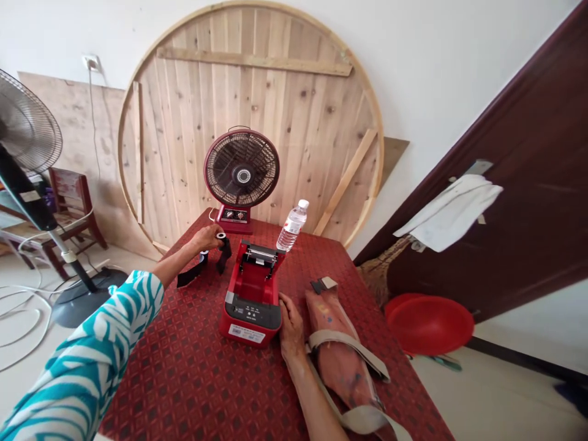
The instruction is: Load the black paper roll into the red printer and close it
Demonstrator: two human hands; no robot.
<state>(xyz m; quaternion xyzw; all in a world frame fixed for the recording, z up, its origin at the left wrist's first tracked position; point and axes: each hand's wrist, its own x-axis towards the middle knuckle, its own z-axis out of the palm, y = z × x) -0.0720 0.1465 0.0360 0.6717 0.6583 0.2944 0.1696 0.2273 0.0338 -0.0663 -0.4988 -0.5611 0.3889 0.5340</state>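
On the patterned red table (193,367) stands a red and black printer (255,321), its lid raised and its red inner bay showing. My left hand (207,239) is closed on a small dark roll with a white core (222,237), left of the printer's raised lid; a dark strip hangs from the roll. Another dark roll with a loose strip (195,271) lies just below that hand. My right hand (290,321) rests against the printer's right side, fingers slightly bent, with nothing visible held in it.
A red fan (241,174) and a water bottle (293,226) stand behind the printer. To the right lies a reddish-brown bag (337,349) with pale straps. Beyond the table are a floor fan (68,254), a wooden chair (73,196) and a red basin (432,324).
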